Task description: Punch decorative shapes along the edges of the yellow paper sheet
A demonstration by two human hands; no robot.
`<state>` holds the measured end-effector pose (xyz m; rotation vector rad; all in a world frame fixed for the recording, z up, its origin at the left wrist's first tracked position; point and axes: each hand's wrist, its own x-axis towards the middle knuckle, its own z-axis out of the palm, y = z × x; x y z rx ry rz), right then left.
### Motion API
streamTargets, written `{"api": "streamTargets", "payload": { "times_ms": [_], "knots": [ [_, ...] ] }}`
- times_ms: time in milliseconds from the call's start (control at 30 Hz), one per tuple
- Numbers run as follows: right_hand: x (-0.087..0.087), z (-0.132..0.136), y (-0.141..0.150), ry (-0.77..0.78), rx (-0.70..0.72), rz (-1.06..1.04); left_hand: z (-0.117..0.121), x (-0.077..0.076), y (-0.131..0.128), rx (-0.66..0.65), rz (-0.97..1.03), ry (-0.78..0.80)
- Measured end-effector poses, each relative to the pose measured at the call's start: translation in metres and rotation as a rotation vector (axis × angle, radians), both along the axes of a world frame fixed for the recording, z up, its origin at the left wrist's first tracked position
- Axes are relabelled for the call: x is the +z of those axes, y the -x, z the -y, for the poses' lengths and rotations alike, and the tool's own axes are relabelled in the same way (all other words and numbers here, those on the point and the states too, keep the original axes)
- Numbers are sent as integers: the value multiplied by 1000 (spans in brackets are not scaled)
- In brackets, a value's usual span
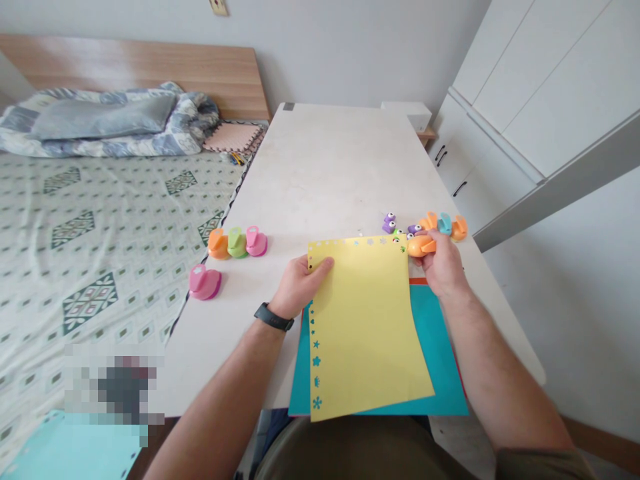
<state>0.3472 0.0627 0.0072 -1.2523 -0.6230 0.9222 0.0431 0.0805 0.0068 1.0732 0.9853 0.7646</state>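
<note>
A yellow paper sheet (367, 327) lies on a teal sheet (440, 347) near the table's front edge. Small punched shapes run along its top and left edges. My left hand (300, 287) pinches the sheet's top left corner, fingers closed on it. My right hand (443, 267) is closed round an orange paper punch (420, 245) set at the sheet's top right corner.
Orange, green and pink punches (237, 242) stand in a row at the white table's (325, 167) left edge, another pink punch (205, 282) nearer me. Several small punches (440, 225) cluster beyond my right hand. A bed (100, 233) lies left, white cupboards right.
</note>
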Motion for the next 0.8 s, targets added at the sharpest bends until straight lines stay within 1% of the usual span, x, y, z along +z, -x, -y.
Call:
{"api": "streamTargets", "payload": {
  "times_ms": [267,400,567,667,800],
  "knots": [
    [3,1,-2,-12,-19,-15,0,9,-3,7,6,19],
    [3,2,-5,-20,7,5,0,9,-3,5,2,11],
    [7,7,-7,-27,-17,-37,1,7,-3,-2,13,9],
    [9,10,-6,-35,9,-49,2,8,-2,-6,13,1],
    [10,12,-6,-32,82,-11,2,10,-2,-11,17,-5]
  ]
}}
